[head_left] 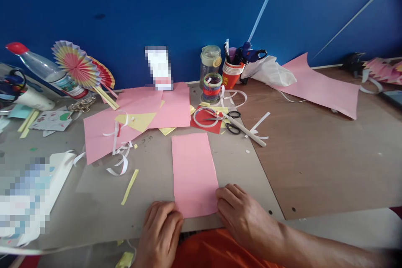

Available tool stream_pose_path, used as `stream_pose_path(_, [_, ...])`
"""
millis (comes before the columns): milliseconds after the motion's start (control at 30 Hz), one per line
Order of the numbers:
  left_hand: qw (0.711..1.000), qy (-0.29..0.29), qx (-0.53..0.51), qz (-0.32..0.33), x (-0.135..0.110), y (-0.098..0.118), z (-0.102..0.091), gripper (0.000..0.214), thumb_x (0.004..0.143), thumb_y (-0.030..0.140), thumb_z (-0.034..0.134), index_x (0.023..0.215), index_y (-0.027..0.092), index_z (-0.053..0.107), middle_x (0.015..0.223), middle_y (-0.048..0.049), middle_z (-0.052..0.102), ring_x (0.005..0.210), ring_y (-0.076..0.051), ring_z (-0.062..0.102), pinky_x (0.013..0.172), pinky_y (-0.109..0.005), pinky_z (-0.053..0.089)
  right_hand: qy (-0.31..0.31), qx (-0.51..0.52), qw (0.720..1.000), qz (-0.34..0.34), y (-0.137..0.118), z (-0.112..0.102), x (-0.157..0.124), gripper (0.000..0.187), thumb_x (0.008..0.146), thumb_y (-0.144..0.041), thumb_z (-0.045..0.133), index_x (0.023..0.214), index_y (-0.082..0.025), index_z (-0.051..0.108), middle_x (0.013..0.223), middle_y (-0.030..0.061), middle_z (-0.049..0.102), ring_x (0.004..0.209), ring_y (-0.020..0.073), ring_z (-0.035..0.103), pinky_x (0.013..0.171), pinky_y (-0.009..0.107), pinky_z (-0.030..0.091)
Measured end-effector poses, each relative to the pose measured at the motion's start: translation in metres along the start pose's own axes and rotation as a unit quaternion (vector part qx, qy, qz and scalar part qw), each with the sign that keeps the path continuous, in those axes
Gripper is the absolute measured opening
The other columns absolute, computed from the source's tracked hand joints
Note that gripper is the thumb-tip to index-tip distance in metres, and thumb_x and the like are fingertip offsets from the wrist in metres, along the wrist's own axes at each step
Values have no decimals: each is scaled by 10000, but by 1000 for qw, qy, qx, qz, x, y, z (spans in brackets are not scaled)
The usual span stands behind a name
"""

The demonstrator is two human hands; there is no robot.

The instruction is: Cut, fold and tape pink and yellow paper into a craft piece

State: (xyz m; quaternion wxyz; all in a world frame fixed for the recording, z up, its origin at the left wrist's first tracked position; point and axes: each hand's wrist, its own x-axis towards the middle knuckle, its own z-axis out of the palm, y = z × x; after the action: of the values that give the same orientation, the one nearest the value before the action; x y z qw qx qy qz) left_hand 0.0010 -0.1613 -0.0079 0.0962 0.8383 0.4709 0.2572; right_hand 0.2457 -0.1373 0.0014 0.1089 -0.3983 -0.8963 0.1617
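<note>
A rectangular sheet of pink paper (194, 171) lies flat on the grey table in front of me, its near edge close to the table's front edge. At its near left corner is my left hand (163, 226), with the fingers curled and closed on the paper's edge. My right hand (234, 207) grips the near right side, thumb and fingers pinched together there. The fingertips of both hands hide small parts of the sheet's edges. Beyond the sheet lie black-handled scissors (233, 128) on a red paper piece.
Larger pink sheets (174, 106) and white paper strips (121, 163) lie behind to the left. A lidded bottle (210, 60) and a red paper cup of tools (231, 74) stand by the blue partition. Paper fans (77, 65) lean at the left.
</note>
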Motion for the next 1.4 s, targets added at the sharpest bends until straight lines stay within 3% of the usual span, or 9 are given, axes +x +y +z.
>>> stream_pose_path(233, [999,-30,18,-21,5,2,-1,176,906,61,450,863,188,565,907,-55,571,795,-188,521,749,-338,402,0,-15,999,38,0,2,1,229,874,-47,472,688,-175,515,774,43,519,680,165,428,629,300,334])
stream_pose_path(433, [997,-55,51,-31,11,5,-5,179,906,93,433,819,199,548,880,-45,584,751,-198,526,720,-356,390,-45,-6,996,81,-1,-1,8,192,858,-65,505,711,-181,547,782,41,534,698,174,458,630,307,342])
stream_pose_path(600, [995,-71,53,-35,15,7,-6,174,887,95,432,795,200,536,865,-42,581,737,-194,541,723,-354,401,-67,-22,995,70,-2,-5,12,201,866,-82,493,707,-184,562,775,52,540,697,187,470,611,319,346])
stream_pose_path(833, [995,-68,64,-38,25,10,-6,194,854,76,409,734,205,492,781,-31,548,681,-186,515,701,-349,391,-133,-17,985,106,-2,-12,21,156,858,-120,503,754,-172,607,798,70,561,692,185,493,589,319,354])
stream_pose_path(967, [993,-80,71,-49,28,11,-6,192,826,62,407,718,209,463,744,-21,521,663,-184,489,691,-349,375,-170,-38,981,81,-1,-18,29,121,800,-102,548,727,-168,618,753,76,568,677,191,486,565,321,361])
stream_pose_path(1200, [991,-97,65,-62,33,12,-6,195,783,41,414,690,208,457,714,-3,496,634,-171,465,750,-375,376,-179,-44,980,77,-4,-28,36,147,740,-52,583,688,-187,602,728,65,582,674,187,503,562,302,371])
stream_pose_path(1400, [991,-108,49,-67,31,9,-5,193,812,60,413,696,206,461,728,-5,495,654,-171,474,809,-414,388,-186,-30,977,99,-4,-30,37,179,695,-3,590,785,-155,618,813,80,610,689,183,517,578,306,367])
